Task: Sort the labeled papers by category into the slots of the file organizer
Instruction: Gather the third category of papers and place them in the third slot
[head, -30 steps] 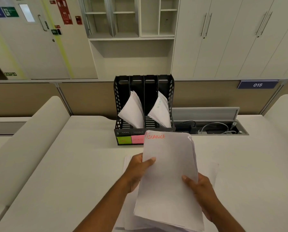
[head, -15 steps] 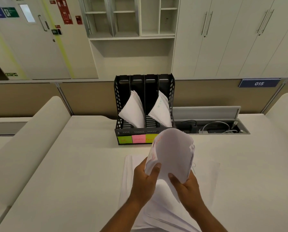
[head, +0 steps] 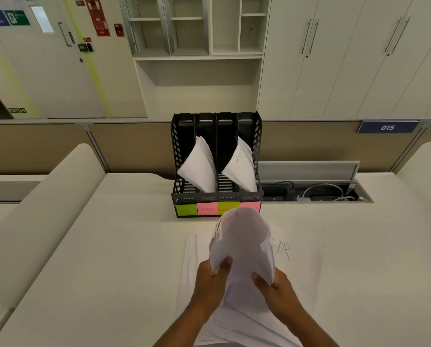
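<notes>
— What's in the organizer (head: 215, 196), left to right?
— First slot bare, a folded sheaf (head: 199, 166) in the second, third bare, another sheaf (head: 240, 167) in the fourth.
— And the hands?
— Left hand (head: 210, 281) and right hand (head: 275, 288) both clamp the curled stack (head: 243, 246) (red "ANCE" showing) above the fingers, rolled tighter than a second ago. An "HR" sheet (head: 299, 259) lies right of them.
</notes>
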